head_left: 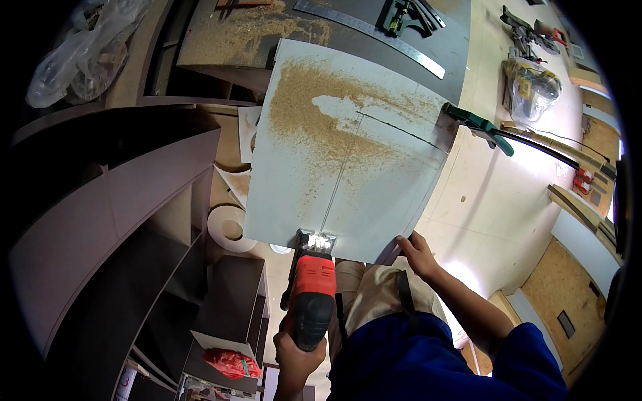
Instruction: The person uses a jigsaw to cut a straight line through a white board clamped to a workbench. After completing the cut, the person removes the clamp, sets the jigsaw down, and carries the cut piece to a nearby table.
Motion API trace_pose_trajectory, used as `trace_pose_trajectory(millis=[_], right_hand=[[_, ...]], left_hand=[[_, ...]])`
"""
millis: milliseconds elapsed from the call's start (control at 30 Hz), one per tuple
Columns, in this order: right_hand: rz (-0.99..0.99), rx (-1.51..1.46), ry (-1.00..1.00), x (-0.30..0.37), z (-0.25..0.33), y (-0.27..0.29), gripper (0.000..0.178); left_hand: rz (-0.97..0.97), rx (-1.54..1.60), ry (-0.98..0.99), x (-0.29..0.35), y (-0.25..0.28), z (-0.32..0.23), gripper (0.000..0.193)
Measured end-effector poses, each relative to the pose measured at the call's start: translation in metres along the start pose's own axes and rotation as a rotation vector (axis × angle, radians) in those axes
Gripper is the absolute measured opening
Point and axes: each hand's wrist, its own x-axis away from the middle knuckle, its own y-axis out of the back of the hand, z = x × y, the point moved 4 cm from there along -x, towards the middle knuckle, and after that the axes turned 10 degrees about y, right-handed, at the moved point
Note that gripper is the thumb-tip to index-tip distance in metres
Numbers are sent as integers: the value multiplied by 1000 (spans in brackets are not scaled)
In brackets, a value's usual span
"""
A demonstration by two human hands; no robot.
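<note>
The left hand grips the red saw at six o'clock, on the near edge of the middle white board; the right hand holds its edge at five. With one clamp showing, at two, the board could shake, making the saw wander off the thin line.

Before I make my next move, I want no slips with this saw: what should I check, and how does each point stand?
1. Left hand on the saw: ok, wrapped around its rear end.
2. Right hand away from the saw: ok, at the board's near right edge.
3. Green clamp in place: ok, at the board's right edge, toward the far corner.
4. Board free of sawdust: not ok, much lies on its far half.
5. Blade condition: cannot tell, hidden.
</note>
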Motion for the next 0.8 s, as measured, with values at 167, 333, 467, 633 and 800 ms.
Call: trace_pose_trajectory(millis=[167,333,467,633,800], right_hand=[[15,45,-16,-1,-2,2,30],[6,18,-11,0,0,1,30],[7,-2,-14,0,-2,2,31],[14,9,-8,0,-1,1,31],[25,23,-11,0,-1,2,32]], left_hand=[[-1,15,1,-1,0,-1,49],[13,5,54,-1,1,-5,50],[16,-2,66,0,-1,-1,51],[28,-2,45,-2,0,-7,51],[22,12,48,-3,-1,-6,52]])
